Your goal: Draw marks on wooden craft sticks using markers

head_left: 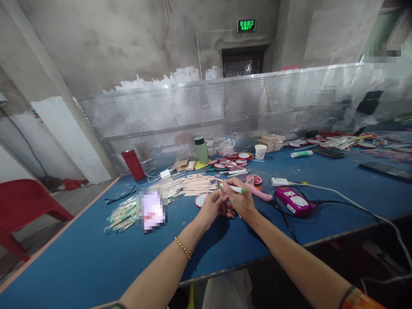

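Note:
Both my hands meet over the blue table point(80, 262) near its middle. My right hand point(242, 201) is closed around a white glue stick with a green cap point(237, 189), held almost level. My left hand point(213, 207) is closed beside it, pinching a thin green-tipped stick point(219, 185) that points up; a bead bracelet sits on that wrist. Just beyond my hands lie a pile of wooden sticks point(195, 184), a small round red-rimmed mirror point(201, 199) and a pink tool point(259, 194).
Bundled sticks point(124, 214) lie left. A pink power strip point(294, 201) with black and white cables sits right. Farther back stand a red flask point(133, 164), a green bottle point(201, 149), round mirrors point(230, 163), a white cup point(260, 151). A perforated metal screen point(225, 107) backs the table; a red chair point(25, 206) stands left.

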Demonstrator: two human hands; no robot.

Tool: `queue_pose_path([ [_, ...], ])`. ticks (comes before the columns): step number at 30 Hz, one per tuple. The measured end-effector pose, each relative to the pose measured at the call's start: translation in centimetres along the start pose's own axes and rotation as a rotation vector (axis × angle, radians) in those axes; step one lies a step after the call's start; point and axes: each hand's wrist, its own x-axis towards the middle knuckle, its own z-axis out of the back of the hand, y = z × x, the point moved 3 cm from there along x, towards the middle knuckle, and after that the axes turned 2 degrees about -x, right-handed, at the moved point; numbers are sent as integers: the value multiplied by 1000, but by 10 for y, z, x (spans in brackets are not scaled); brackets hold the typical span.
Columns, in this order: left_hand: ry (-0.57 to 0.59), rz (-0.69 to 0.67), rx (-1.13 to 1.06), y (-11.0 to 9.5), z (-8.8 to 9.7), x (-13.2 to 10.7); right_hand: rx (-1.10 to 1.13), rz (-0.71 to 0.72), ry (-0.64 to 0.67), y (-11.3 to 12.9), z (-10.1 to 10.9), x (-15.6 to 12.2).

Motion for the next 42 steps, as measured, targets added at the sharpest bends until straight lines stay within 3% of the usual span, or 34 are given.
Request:
queue_pose_path([
  [34,7,15,-11,4,2,2,-10,7,-3,3,2,-1],
  [42,21,4,-60,2,3,1,44,-69,46,-4,0,-3],
])
